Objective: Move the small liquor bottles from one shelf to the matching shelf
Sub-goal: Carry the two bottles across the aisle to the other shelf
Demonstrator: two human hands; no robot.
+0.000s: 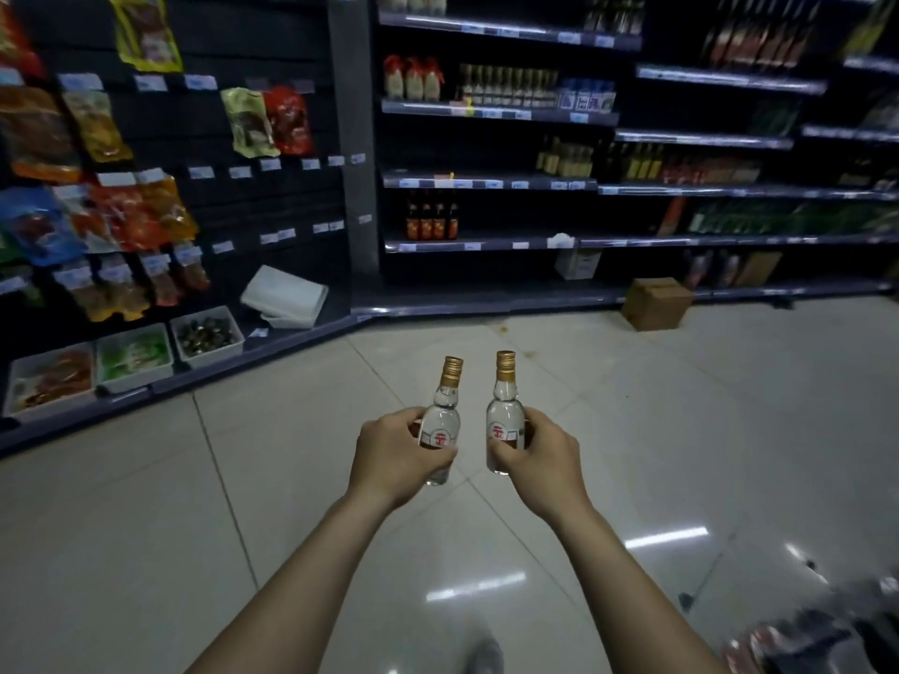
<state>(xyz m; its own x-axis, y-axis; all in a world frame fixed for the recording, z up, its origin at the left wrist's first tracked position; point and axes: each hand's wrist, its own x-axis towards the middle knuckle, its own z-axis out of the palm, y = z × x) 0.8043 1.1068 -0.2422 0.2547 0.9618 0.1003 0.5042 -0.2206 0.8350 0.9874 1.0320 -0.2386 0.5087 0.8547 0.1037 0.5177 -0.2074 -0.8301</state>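
Observation:
I hold two small clear liquor bottles with gold caps and red-and-white labels, upright over the tiled floor. My left hand grips the left bottle around its lower body. My right hand grips the right bottle the same way. The two bottles are a little apart, caps up. Ahead stand dark store shelves with rows of bottles, including small dark bottles on a lower shelf and pale bottles higher up.
Hanging snack packets fill the wall rack at left, with white bins of goods along its base. A cardboard box sits on the floor by the shelves' foot. Glossy tiles stretch between me and the shelves. Blurred goods lie at bottom right.

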